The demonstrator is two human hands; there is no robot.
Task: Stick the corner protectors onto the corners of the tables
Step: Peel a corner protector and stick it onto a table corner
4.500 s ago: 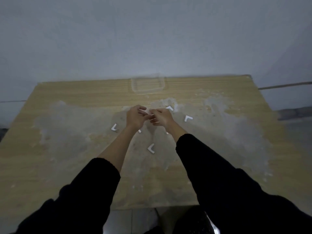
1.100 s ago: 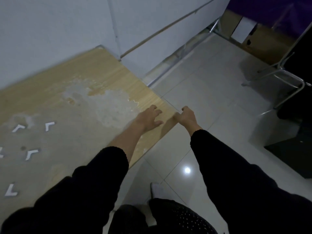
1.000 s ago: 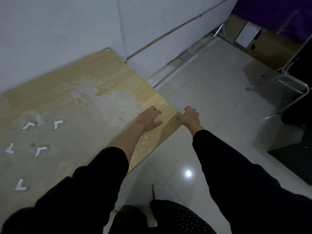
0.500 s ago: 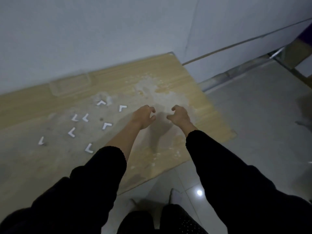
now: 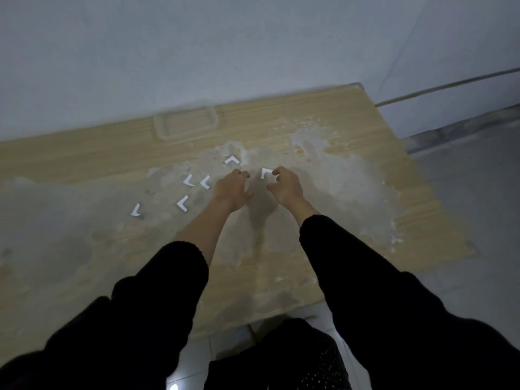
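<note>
Six white corner protectors (image 5: 182, 203) lie on the wooden worktop (image 5: 365, 130), which half a second ago sat further left in view; the head has turned back toward them. Both hands have moved from the bare patch to the cluster. The right hand (image 5: 285, 187) now has its curled fingers (image 5: 274, 172) at the nearest protector (image 5: 264, 173), seemingly pinching its edge, though blur leaves that unsure. The left hand (image 5: 232, 190) hovers beside it, fingers loosely curled and holding nothing. A clear plastic tray (image 5: 185, 125) rests near the wall (image 5: 197, 52). Black sleeves (image 5: 380, 277) cover the worktop's near edge.
</note>
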